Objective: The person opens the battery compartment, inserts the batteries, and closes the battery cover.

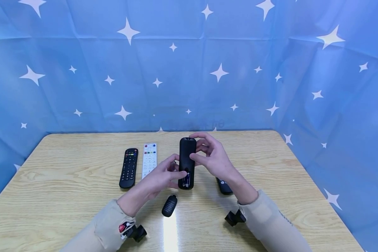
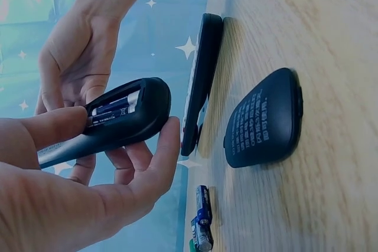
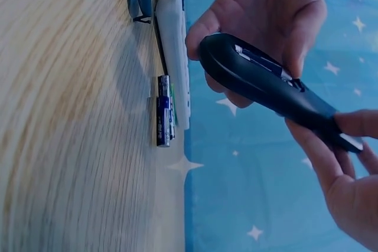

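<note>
Above the table, a black remote control (image 1: 186, 154) is held between both hands, its back face up. My left hand (image 1: 162, 175) grips its near end, thumb at the edge of the uncovered battery compartment. Inside that compartment lie batteries (image 2: 115, 110) with dark blue wrappers. My right hand (image 1: 215, 159) pinches the far end between thumb and fingers. The black battery cover (image 1: 169, 205) rests on the table just below the left hand, printed side up in the left wrist view (image 2: 260, 125).
A black remote with coloured keys (image 1: 129, 168) and a white remote (image 1: 149, 157) lie at the left. Another dark remote (image 1: 224, 186) is partly hidden under the right forearm. Loose batteries (image 3: 164, 110) lie on the table (image 1: 82, 196). A starred blue curtain (image 1: 182, 70) stands behind.
</note>
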Available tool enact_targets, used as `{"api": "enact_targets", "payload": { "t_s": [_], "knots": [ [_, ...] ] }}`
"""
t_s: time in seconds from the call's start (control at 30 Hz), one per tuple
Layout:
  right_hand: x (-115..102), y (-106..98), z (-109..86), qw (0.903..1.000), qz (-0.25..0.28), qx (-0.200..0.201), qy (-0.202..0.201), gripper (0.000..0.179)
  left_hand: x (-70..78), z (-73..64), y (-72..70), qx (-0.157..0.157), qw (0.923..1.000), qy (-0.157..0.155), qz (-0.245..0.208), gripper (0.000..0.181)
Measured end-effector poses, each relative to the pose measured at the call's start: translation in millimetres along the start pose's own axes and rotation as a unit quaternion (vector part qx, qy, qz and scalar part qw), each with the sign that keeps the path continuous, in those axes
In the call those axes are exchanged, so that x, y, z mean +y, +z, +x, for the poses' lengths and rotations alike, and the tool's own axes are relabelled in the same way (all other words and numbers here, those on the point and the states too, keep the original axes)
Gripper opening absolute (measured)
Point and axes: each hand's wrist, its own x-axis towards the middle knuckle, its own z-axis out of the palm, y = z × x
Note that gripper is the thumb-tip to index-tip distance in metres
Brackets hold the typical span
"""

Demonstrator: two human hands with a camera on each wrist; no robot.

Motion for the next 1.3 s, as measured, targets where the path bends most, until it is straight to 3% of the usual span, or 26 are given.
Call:
{"api": "enact_targets", "payload": {
  "t_s": [0.47,1.0,1.3],
  "knots": [
    [1.5,2.1,1.4,0.9999,-0.011,-0.002,-0.003,0.052,0.9,-1.3,0.6,-0.035,0.9984,0.012,0.043,0.033],
    [0.7,3.9,-0.2,0.9994,-0.031,-0.012,-0.008,0.05,5.4,-3.9,5.7,-0.037,0.9964,-0.01,0.075,0.043],
    [1.6,3.0,0.0,0.9993,-0.035,-0.008,-0.007,0.05,3.4,-4.4,7.5,-0.029,0.9952,-0.007,0.093,0.039]
  ]
}}
